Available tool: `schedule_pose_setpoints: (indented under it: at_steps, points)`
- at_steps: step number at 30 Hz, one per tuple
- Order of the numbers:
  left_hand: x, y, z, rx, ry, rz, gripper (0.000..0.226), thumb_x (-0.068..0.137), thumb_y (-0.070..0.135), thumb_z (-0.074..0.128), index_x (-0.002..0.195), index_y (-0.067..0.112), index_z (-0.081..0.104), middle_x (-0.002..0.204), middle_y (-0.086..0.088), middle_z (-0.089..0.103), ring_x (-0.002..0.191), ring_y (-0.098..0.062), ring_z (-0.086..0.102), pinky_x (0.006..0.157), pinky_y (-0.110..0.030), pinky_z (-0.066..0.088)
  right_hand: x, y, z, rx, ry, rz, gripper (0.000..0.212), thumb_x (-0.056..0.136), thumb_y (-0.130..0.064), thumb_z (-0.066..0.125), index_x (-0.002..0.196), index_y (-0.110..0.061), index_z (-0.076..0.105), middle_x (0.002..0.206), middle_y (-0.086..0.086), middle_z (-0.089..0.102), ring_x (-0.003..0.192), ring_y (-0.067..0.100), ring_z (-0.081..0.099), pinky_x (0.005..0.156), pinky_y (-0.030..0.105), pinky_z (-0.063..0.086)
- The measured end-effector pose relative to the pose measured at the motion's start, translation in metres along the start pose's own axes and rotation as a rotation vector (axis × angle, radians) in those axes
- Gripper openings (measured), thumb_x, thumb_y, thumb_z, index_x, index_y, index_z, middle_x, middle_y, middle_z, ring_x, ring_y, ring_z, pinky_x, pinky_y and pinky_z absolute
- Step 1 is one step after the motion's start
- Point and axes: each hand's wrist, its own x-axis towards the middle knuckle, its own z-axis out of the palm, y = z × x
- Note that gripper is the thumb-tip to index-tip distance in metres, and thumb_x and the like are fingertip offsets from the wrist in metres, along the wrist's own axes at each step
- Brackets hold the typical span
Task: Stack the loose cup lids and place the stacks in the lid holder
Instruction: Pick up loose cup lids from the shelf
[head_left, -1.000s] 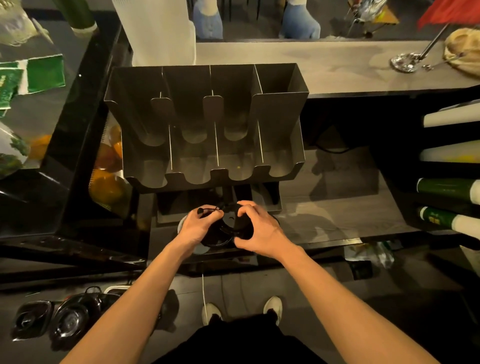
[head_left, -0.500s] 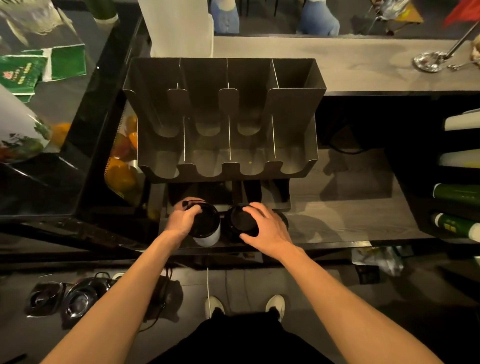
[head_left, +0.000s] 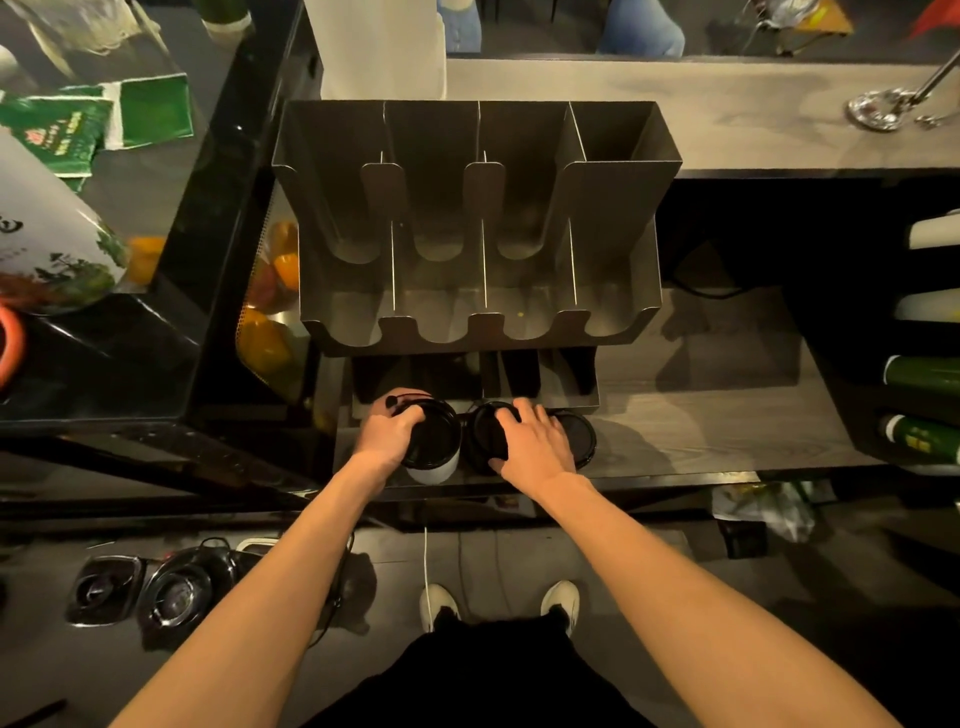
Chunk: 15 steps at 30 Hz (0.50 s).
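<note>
**Head cam: single wide view, aimed down**

Mounted on the person's head, facing forward and steeply down over the counter (head_left: 727, 426). Close range: the left hand (head_left: 389, 434) and right hand (head_left: 530, 441) sit mid-frame, with the lid holder (head_left: 613, 197) just beyond. The shoes (head_left: 561, 600) and floor (head_left: 493, 551) show near the bottom edge. The wide lens bows straight edges outward.

wooden counter (head_left: 727, 415) bears lid holder (head_left: 467, 234) and lids (head_left: 579, 434).
</note>
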Motion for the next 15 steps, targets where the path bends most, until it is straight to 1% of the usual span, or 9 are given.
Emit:
schedule_pose_setpoints:
  at_steps: [2, 3, 5, 7, 8, 10, 12, 15]
  points:
    - [-0.001, 0.001, 0.001, -0.005, -0.003, 0.007, 0.031, 0.095, 0.014, 0.06, 0.125, 0.015, 0.066, 0.119, -0.006, 0.068, 0.111, -0.024, 0.06, 0.091, -0.034, 0.049, 0.001, -0.003, 0.0, -0.006, -0.012, 0.014, 0.071, 0.088, -0.044, 0.071, 0.145, -0.02, 0.037, 0.154, 0.009, 0.031, 0.141, 0.031, 0.031, 0.116, 0.047, 0.029]
    - [-0.002, 0.002, 0.001, -0.006, -0.008, 0.012, 0.029, 0.095, 0.014, 0.06, 0.124, 0.016, 0.067, 0.118, -0.005, 0.068, 0.11, -0.023, 0.059, 0.09, -0.034, 0.05, 0.001, -0.004, -0.001, 0.007, -0.016, 0.022, 0.072, 0.088, -0.049, 0.069, 0.145, -0.019, 0.037, 0.154, 0.01, 0.03, 0.142, 0.031, 0.031, 0.117, 0.048, 0.027]
    - [-0.002, 0.002, 0.002, -0.002, -0.017, 0.035, 0.027, 0.095, 0.013, 0.059, 0.12, 0.017, 0.069, 0.116, -0.003, 0.068, 0.108, -0.02, 0.059, 0.083, -0.03, 0.049, 0.002, -0.007, -0.004, 0.032, -0.008, 0.036, 0.074, 0.09, -0.058, 0.062, 0.146, -0.017, 0.038, 0.156, 0.009, 0.03, 0.143, 0.031, 0.031, 0.118, 0.049, 0.026]
    - [-0.002, 0.003, 0.002, -0.011, -0.019, 0.037, 0.025, 0.096, 0.014, 0.059, 0.118, 0.018, 0.069, 0.114, -0.001, 0.068, 0.106, -0.018, 0.059, 0.076, -0.026, 0.048, 0.003, -0.01, -0.004, 0.037, 0.017, 0.033, 0.073, 0.093, -0.054, 0.061, 0.149, -0.016, 0.034, 0.156, 0.009, 0.032, 0.144, 0.03, 0.032, 0.118, 0.048, 0.027]
    - [-0.002, 0.004, 0.002, -0.019, -0.024, 0.033, 0.024, 0.096, 0.014, 0.059, 0.116, 0.019, 0.07, 0.112, 0.0, 0.068, 0.104, -0.017, 0.059, 0.075, -0.026, 0.047, 0.003, -0.012, -0.004, 0.046, 0.028, 0.034, 0.075, 0.093, -0.05, 0.063, 0.152, -0.017, 0.031, 0.156, 0.009, 0.033, 0.144, 0.03, 0.032, 0.117, 0.048, 0.028]
    - [-0.001, 0.003, 0.002, -0.026, -0.036, 0.034, 0.023, 0.096, 0.013, 0.058, 0.113, 0.021, 0.071, 0.11, 0.002, 0.069, 0.105, -0.016, 0.059, 0.082, -0.03, 0.049, 0.004, -0.014, -0.004, 0.051, 0.033, 0.034, 0.079, 0.091, -0.046, 0.066, 0.154, -0.019, 0.026, 0.155, 0.009, 0.034, 0.143, 0.031, 0.032, 0.116, 0.048, 0.031]
    - [0.0, 0.002, 0.002, -0.02, -0.041, 0.039, 0.024, 0.095, 0.013, 0.059, 0.114, 0.021, 0.071, 0.113, 0.0, 0.069, 0.108, -0.018, 0.06, 0.089, -0.034, 0.049, 0.007, -0.016, -0.004, 0.02, 0.021, 0.028, 0.075, 0.091, -0.046, 0.066, 0.152, -0.02, 0.031, 0.154, 0.008, 0.033, 0.142, 0.031, 0.032, 0.116, 0.048, 0.031]
    - [0.001, 0.002, 0.001, -0.013, -0.044, 0.032, 0.025, 0.095, 0.015, 0.059, 0.117, 0.021, 0.07, 0.117, -0.002, 0.069, 0.111, -0.021, 0.06, 0.092, -0.036, 0.049, 0.011, -0.021, -0.006, -0.018, -0.011, 0.04, 0.073, 0.09, -0.044, 0.068, 0.151, -0.019, 0.036, 0.152, 0.008, 0.034, 0.141, 0.031, 0.031, 0.115, 0.048, 0.03]
